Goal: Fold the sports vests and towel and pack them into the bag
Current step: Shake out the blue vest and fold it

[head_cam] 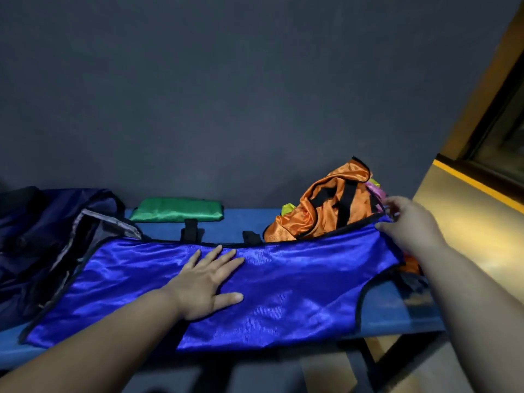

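A shiny blue sports vest (297, 285) with black trim lies spread flat along the blue bench (235, 222). My left hand (207, 282) presses flat on its middle, fingers spread. My right hand (408, 225) pinches the vest's far right corner at its black edge. Behind that corner sits a crumpled heap of orange vests (320, 211) with bits of yellow-green and pink fabric showing. A folded green vest (177, 209) rests at the back of the bench. The dark navy bag (48, 236) stands open at the left, its grey lining showing.
A dark grey wall rises right behind the bench. Two black straps (190, 229) lie on the bench behind the blue vest. To the right are a yellowish floor (467, 222) and a dark-framed window or door.
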Available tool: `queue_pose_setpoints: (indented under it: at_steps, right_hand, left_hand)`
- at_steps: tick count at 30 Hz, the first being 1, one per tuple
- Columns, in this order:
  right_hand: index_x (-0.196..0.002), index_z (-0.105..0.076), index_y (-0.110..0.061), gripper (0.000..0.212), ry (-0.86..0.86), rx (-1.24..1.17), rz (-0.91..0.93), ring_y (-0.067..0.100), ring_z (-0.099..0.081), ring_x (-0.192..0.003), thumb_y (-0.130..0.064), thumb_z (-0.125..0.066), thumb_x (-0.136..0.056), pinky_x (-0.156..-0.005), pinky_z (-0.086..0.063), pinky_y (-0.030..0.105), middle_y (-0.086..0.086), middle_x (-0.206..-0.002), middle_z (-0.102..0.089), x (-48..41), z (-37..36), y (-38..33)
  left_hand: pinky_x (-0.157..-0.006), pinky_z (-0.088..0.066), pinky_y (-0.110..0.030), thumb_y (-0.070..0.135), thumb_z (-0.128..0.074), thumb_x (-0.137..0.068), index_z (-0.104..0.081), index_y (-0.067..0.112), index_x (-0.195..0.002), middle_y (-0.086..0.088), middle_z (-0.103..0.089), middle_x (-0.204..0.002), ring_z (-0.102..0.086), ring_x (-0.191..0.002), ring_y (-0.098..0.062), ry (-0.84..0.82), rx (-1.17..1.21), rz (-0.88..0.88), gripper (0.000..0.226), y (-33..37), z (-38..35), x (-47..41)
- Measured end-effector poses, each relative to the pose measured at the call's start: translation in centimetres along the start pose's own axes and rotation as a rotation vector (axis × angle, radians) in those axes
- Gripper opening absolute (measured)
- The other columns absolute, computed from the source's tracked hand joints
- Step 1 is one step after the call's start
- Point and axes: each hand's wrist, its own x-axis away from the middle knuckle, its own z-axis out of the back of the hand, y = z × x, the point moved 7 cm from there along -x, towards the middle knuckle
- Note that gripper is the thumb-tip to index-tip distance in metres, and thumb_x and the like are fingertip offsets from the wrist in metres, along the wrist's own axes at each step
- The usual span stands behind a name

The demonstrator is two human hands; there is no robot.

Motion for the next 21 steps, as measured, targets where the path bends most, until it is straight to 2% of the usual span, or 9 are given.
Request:
queue_pose_setpoints:
  at_steps: [2,5,7,11,13,15,16,18,21]
  right_hand:
    - [-0.133,-0.055,-0.015,0.055,0.042,-0.031,-0.013,0.031,-0.059,-0.108,-0.020,-0.076,-0.082,-0.081,-0.042,0.030,0.013,-0.125,-0.060,0.6,-1.0,0.8]
    - [-0.133,-0.052,-0.010,0.058,0.091,-0.074,-0.072,0.033,-0.058,-0.108,-0.032,-0.073,-0.084,-0.081,-0.045,0.035,0.015,-0.125,-0.059,1.4,-1.6,2.2]
    - [-0.132,-0.051,-0.009,0.059,0.092,-0.042,-0.111,0.034,-0.058,-0.106,-0.041,-0.070,-0.086,-0.076,-0.044,0.035,0.014,-0.123,-0.059,2.2,-1.7,2.9]
    - [-0.124,-0.052,-0.013,0.053,-0.010,-0.054,-0.191,0.027,-0.059,-0.090,-0.048,-0.066,-0.086,-0.068,-0.043,0.034,0.002,-0.095,-0.063,3.4,-2.3,4.5]
    - [-0.125,-0.052,-0.016,0.052,-0.106,-0.057,-0.224,0.026,-0.059,-0.094,-0.047,-0.066,-0.086,-0.070,-0.042,0.033,0.002,-0.097,-0.063,3.6,-3.1,4.9]
    - [-0.117,-0.055,-0.017,0.043,-0.177,-0.035,-0.223,0.026,-0.059,-0.095,-0.045,-0.066,-0.087,-0.069,-0.041,0.033,0.003,-0.099,-0.062,3.5,-3.7,5.0]
    - [-0.103,-0.058,-0.016,0.034,-0.196,-0.033,-0.220,0.024,-0.059,-0.086,-0.044,-0.067,-0.087,-0.066,-0.041,0.034,0.001,-0.091,-0.061,3.4,-3.9,5.1]
    - [-0.082,-0.056,-0.010,0.035,-0.201,-0.086,-0.224,0.022,-0.056,-0.068,-0.042,-0.070,-0.085,-0.062,-0.043,0.037,0.003,-0.072,-0.057,2.9,-3.8,5.2]
    - [-0.084,-0.061,-0.010,0.035,-0.198,-0.172,-0.201,0.025,-0.060,-0.071,-0.043,-0.071,-0.083,-0.070,-0.049,0.039,0.006,-0.075,-0.063,2.1,-3.1,5.1]
  left_hand:
    - [-0.118,0.007,-0.042,0.089,0.002,-0.063,-0.003,0.040,-0.153,0.014,-0.001,-0.161,0.009,-0.149,-0.013,0.053,-0.024,0.009,0.102,0.8,0.8,-0.1]
    - [-0.114,-0.011,-0.037,0.084,0.000,-0.074,-0.029,0.030,-0.148,0.005,-0.028,-0.152,-0.018,-0.143,-0.019,0.239,-0.044,-0.057,0.096,3.2,2.7,-0.7]
    - [-0.113,-0.014,-0.035,0.079,-0.003,-0.080,-0.035,0.026,-0.145,0.004,-0.033,-0.150,-0.022,-0.141,-0.020,0.280,0.000,-0.121,0.090,5.4,3.3,-1.5]
    - [-0.117,-0.002,-0.031,0.066,-0.026,-0.093,-0.020,0.031,-0.152,0.012,-0.015,-0.159,-0.002,-0.147,-0.012,0.216,0.067,-0.169,0.069,9.4,2.7,-3.9]
    - [-0.118,0.002,-0.033,0.060,-0.031,-0.097,-0.014,0.032,-0.153,0.014,-0.006,-0.162,0.005,-0.148,-0.011,0.193,0.115,-0.165,0.065,10.6,2.2,-4.9]
    - [-0.119,0.007,-0.035,0.060,-0.032,-0.097,-0.008,0.033,-0.154,0.014,0.002,-0.162,0.012,-0.148,-0.010,0.165,0.129,-0.150,0.068,11.1,1.4,-5.7]
    - [-0.119,0.010,-0.037,0.061,-0.031,-0.097,-0.004,0.033,-0.155,0.014,0.006,-0.162,0.015,-0.148,-0.011,0.142,0.124,-0.139,0.070,11.3,1.1,-6.0]
    - [-0.118,0.016,-0.040,0.065,-0.031,-0.095,0.006,0.036,-0.153,0.014,0.014,-0.161,0.022,-0.146,-0.011,0.093,0.112,-0.116,0.075,11.3,0.5,-6.6]
    - [-0.116,0.018,-0.051,0.075,-0.033,-0.088,0.015,0.040,-0.150,0.016,0.019,-0.160,0.026,-0.145,-0.013,0.028,0.084,-0.082,0.087,11.2,0.0,-7.3]
